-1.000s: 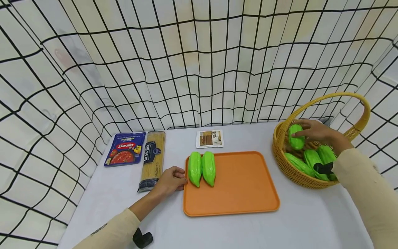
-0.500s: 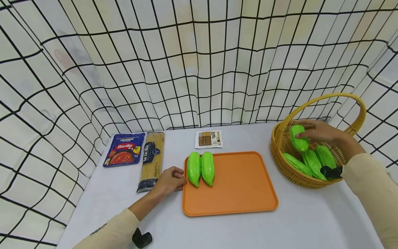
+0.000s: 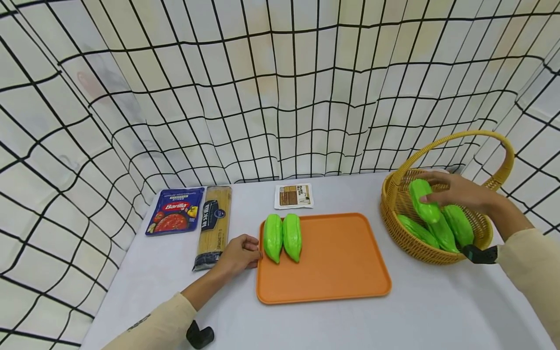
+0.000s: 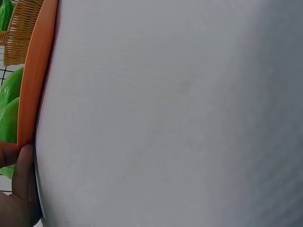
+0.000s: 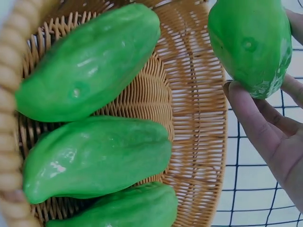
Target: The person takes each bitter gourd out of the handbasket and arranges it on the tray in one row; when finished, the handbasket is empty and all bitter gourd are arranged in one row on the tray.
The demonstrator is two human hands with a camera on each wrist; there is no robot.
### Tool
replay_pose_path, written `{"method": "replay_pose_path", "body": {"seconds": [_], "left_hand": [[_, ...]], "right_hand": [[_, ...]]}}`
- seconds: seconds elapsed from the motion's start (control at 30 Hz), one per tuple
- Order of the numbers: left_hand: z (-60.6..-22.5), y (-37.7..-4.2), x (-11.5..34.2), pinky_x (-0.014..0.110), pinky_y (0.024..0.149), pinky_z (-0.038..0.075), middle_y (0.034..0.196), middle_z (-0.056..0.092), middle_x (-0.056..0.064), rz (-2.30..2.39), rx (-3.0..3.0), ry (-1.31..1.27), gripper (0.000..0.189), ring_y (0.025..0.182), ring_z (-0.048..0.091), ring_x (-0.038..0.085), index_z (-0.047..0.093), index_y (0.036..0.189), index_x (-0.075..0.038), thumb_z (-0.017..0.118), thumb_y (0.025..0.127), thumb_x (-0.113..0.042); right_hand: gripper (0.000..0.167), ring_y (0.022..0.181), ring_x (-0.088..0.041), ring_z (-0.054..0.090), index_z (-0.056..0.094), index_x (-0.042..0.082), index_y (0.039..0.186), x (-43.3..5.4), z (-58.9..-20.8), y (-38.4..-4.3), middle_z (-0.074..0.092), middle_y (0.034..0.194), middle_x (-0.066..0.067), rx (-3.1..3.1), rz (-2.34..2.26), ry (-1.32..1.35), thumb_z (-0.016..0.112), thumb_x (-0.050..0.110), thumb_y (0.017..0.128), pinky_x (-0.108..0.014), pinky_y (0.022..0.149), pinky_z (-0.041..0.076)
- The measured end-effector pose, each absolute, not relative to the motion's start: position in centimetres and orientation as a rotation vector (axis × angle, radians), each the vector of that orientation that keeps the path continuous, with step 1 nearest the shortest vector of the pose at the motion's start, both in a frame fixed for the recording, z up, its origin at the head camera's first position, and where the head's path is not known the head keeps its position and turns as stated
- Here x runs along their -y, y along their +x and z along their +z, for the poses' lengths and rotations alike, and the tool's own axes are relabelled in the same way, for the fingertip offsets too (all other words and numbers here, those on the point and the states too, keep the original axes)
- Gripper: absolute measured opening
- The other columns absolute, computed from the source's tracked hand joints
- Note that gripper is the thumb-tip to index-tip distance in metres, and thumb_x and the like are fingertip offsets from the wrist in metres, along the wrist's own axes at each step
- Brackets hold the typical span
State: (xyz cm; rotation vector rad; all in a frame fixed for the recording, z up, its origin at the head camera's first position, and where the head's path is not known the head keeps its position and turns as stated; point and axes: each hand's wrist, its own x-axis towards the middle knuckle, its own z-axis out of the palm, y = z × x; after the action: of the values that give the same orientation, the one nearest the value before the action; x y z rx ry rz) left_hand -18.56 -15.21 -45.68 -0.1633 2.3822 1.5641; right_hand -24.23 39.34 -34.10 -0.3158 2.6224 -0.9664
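My right hand [image 3: 459,192] holds a green papaya [image 3: 424,201] between thumb and fingers, over the wicker basket [image 3: 389,228]. In the right wrist view the held papaya [image 5: 251,42] shows at the top right, tilted, beside the basket wall. Three more green papayas, one of them this papaya [image 5: 97,156], lie side by side in the basket. Two papayas [image 3: 273,238] stand parallel at the left end of the orange tray [image 3: 341,262]. My left hand [image 3: 238,253] pinches the tray's left rim, thumb above and fingers along the side in the left wrist view.
Left of the tray lie a spaghetti pack [image 3: 214,223] and a blue Barilla sauce pouch [image 3: 176,211]. A small white and brown packet [image 3: 294,195] lies behind the tray. The basket's tall handle [image 3: 463,133] arches over it. Black netting over white cloth [image 3: 306,97] encloses the table.
My right hand has shifted slightly right and nearer with the papaya, which now tilts more and overlaps another one in the basket. My left hand stays at the tray rim.
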Motion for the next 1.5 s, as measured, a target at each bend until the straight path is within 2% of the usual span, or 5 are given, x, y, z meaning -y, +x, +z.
{"method": "replay_pose_path", "body": {"seconds": [0.23, 0.8, 1.03, 1.27, 1.5], "left_hand": [[-45.9, -18.6, 15.1, 0.030, 0.072, 0.064, 0.101, 0.059, 0.011, 1.567, -2.379, -0.177, 0.033, 0.083, 0.066, 0.018, 0.060, 0.118, 0.002, 0.070, 0.088, -0.003], [-45.9, -18.5, 15.2, 0.030, 0.071, 0.064, 0.100, 0.059, 0.011, 1.577, -2.382, -0.170, 0.033, 0.082, 0.065, 0.018, 0.060, 0.117, 0.003, 0.070, 0.086, -0.002], [-45.9, -18.6, 15.2, 0.030, 0.070, 0.064, 0.099, 0.059, 0.011, 1.580, -2.381, -0.169, 0.032, 0.080, 0.065, 0.017, 0.060, 0.117, 0.002, 0.070, 0.086, -0.002], [-45.9, -18.5, 15.2, 0.030, 0.070, 0.064, 0.099, 0.059, 0.011, 1.574, -2.384, -0.181, 0.032, 0.081, 0.065, 0.018, 0.060, 0.117, 0.002, 0.071, 0.086, -0.002], [-45.8, -18.6, 15.2, 0.029, 0.071, 0.064, 0.100, 0.058, 0.011, 1.576, -2.376, -0.175, 0.034, 0.082, 0.065, 0.018, 0.059, 0.118, 0.002, 0.071, 0.086, -0.004]], "right_hand": [[0.074, 0.138, -0.053, 0.033, 0.029, 0.017, 0.157, -38.5, -33.4, -22.5, 0.034, 0.154, -0.027, -2.615, -0.950, -0.410, 0.067, 0.033, 0.096, -0.066, 0.097, 0.050], [0.069, 0.136, -0.054, 0.039, 0.036, 0.011, 0.153, -36.4, -33.7, -19.9, 0.041, 0.153, -0.021, -2.606, -1.028, -0.505, 0.069, 0.025, 0.094, -0.066, 0.099, 0.050], [0.065, 0.132, -0.044, 0.046, 0.041, 0.017, 0.151, -35.2, -34.1, -19.3, 0.050, 0.146, -0.014, -2.598, -1.050, -0.547, 0.069, 0.024, 0.092, -0.040, 0.092, 0.056], [0.065, 0.135, -0.050, 0.043, 0.041, 0.018, 0.151, -33.9, -34.9, -19.0, 0.044, 0.152, -0.017, -2.525, -1.127, -0.565, 0.070, 0.023, 0.092, -0.057, 0.098, 0.053], [0.065, 0.127, -0.043, 0.051, 0.040, 0.021, 0.151, -32.5, -35.9, -19.0, 0.041, 0.152, -0.019, -2.446, -1.191, -0.545, 0.069, 0.021, 0.093, -0.036, 0.092, 0.056]]}}
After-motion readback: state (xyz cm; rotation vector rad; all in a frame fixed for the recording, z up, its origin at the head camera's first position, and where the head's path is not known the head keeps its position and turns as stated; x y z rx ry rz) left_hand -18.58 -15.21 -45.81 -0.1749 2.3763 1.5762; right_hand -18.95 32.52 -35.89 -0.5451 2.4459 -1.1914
